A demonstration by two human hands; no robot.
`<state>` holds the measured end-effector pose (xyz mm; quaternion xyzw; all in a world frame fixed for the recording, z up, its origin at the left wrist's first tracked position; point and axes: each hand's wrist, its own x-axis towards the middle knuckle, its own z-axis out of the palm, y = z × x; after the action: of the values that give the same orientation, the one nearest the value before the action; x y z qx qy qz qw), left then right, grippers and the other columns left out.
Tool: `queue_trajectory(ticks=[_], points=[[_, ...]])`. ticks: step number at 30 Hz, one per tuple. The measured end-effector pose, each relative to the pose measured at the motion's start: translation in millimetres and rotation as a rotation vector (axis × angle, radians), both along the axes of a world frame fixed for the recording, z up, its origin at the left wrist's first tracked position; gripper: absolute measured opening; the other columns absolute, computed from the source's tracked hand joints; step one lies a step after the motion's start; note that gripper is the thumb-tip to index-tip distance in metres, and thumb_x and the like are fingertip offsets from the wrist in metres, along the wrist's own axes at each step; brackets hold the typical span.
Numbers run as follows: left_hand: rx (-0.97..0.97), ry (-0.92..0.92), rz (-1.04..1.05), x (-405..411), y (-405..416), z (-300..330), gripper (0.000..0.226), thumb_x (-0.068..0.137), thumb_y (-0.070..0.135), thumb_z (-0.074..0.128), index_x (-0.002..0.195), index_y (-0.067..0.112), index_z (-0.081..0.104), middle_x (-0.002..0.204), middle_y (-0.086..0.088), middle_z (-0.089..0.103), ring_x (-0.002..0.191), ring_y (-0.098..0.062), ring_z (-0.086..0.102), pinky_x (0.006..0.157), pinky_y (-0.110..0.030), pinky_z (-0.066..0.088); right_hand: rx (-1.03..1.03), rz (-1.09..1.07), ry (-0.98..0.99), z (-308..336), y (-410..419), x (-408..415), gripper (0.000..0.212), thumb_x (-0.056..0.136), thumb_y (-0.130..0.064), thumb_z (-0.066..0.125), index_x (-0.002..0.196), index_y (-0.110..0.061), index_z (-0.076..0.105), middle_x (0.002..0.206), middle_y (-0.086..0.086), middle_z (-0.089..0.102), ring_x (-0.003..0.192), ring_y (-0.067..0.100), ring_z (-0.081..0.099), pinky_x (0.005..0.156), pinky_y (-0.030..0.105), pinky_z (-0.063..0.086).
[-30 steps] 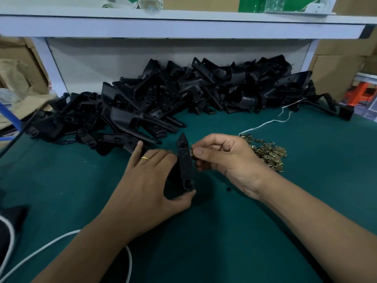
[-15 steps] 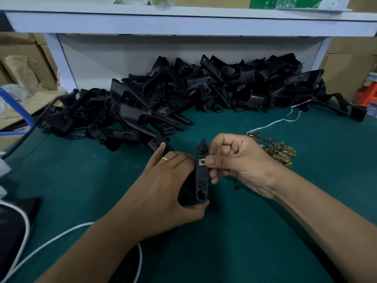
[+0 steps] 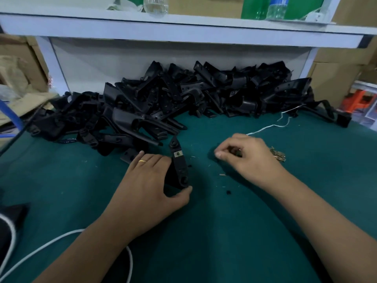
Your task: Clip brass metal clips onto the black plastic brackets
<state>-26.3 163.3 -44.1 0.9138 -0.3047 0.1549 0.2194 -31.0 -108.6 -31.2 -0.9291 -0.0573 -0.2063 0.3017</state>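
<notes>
A: Item one, left hand [image 3: 151, 186]?
B: Grips a black plastic bracket [image 3: 179, 162] upright, thumb under its lower end; one brass clip [image 3: 177, 153] seated near its top.
A: Right hand [image 3: 246, 156]?
B: Right of the bracket, fingers curled over small dark bits; what it holds, cannot tell.
A: Stock?
B: Loose brass clips [image 3: 278, 155] beyond that hand; bracket pile [image 3: 173, 103] behind the bracket; green mat [image 3: 224, 231] underneath.
</notes>
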Motion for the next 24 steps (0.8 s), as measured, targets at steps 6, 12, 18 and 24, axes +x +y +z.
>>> queue_trajectory(ticks=[6,12,18,24], points=[[-0.003,0.015,0.024,0.7,-0.2,-1.1,0.046,0.082,0.078,0.044,0.099,0.036,0.054,0.096,0.022,0.052,0.099,-0.004,0.047,0.119,-0.035,0.031,-0.135,-0.123,0.071,-10.0,-5.1,9.0,0.017,0.086,-0.039,0.083,0.100,-0.031,0.077,0.087,-0.015,0.061,0.078,0.000,0.058,0.072,0.016,0.042],[-0.006,0.017,0.024,-0.3,-1.2,-0.7,0.042,0.083,0.076,0.047,0.096,0.036,0.052,0.092,0.023,0.048,0.094,-0.003,0.040,0.112,-0.033,0.037,-0.189,-0.101,0.068,-11.7,4.1,10.1,0.018,0.092,-0.024,0.079,0.109,-0.029,0.078,0.091,-0.016,0.062,0.082,0.000,0.058,0.084,0.028,0.052],[-0.024,0.016,0.021,0.5,-1.1,-2.1,0.045,0.080,0.076,0.048,0.098,0.035,0.055,0.093,0.021,0.051,0.094,-0.005,0.041,0.112,-0.035,0.037,-0.023,-0.009,0.084,-4.8,18.4,-0.7,0.016,0.094,-0.013,0.068,0.098,-0.029,0.067,0.085,-0.011,0.063,0.077,0.006,0.060,0.074,0.024,0.049],[-0.056,-0.017,0.009,2.1,-1.6,-4.5,0.040,0.079,0.075,0.051,0.091,0.037,0.048,0.088,0.022,0.047,0.089,-0.004,0.038,0.107,-0.038,0.042,0.762,0.269,0.253,2.9,42.1,-5.4,0.008,0.101,-0.001,0.061,0.105,-0.004,0.068,0.086,0.011,0.053,0.074,0.021,0.060,0.082,0.030,0.060]])
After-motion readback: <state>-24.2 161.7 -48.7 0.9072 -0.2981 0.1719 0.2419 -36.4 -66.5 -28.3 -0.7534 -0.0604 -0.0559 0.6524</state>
